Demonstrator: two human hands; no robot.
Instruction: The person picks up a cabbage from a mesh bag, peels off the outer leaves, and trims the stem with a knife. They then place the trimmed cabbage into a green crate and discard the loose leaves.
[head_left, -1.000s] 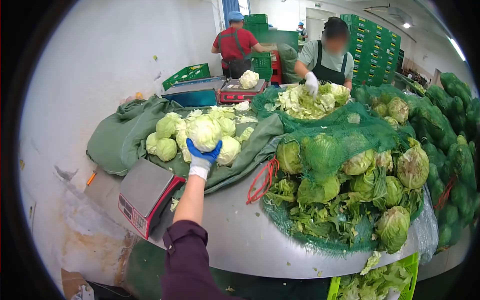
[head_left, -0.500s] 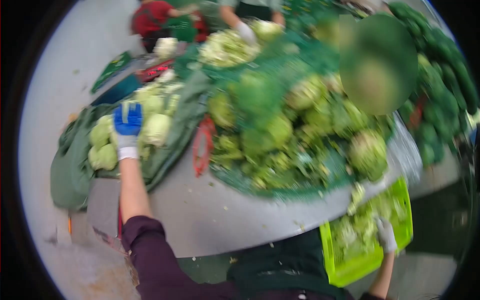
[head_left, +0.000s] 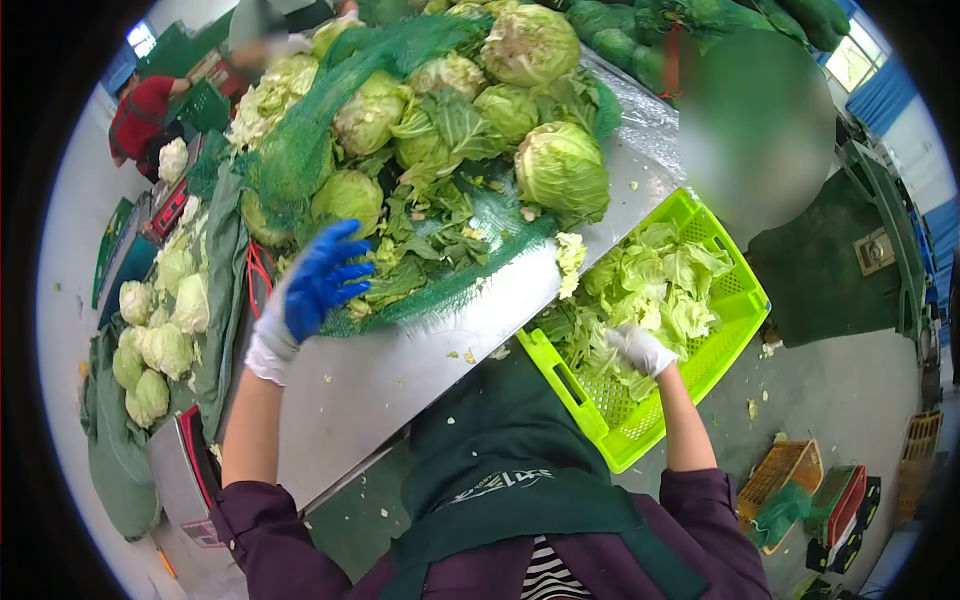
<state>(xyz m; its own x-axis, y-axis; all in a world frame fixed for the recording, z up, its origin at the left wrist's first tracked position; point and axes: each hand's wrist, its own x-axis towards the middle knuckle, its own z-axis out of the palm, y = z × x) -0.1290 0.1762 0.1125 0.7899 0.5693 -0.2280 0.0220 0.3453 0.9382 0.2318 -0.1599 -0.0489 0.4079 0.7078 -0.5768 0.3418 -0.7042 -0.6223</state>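
Observation:
My left hand (head_left: 320,285), in a blue-coated glove with a white cuff, hovers over the near edge of the cabbage heap with its fingers spread and nothing in them. Below and behind it are loose dark outer leaves (head_left: 405,250) on green netting (head_left: 490,270). A whole cabbage (head_left: 345,203) sits just beyond the fingers; another cabbage (head_left: 563,172) is near the table edge. My right hand (head_left: 643,350), white-gloved, is curled against torn cabbage leaves (head_left: 660,280) in the lime-green crate (head_left: 735,300). What its fingers close on is hidden.
Trimmed cabbages (head_left: 165,350) fill a dark green sack (head_left: 115,450) at the left, near a scale (head_left: 172,208). The metal table (head_left: 350,385) carries leaf scraps. A person in red (head_left: 143,115) stands at the back left. Stacked crates (head_left: 785,475) stand on the floor at lower right.
My left hand has left the cabbages in the sack and now hangs by the netted heap, fingers spread. My right hand is still in the crate. The view has swung right.

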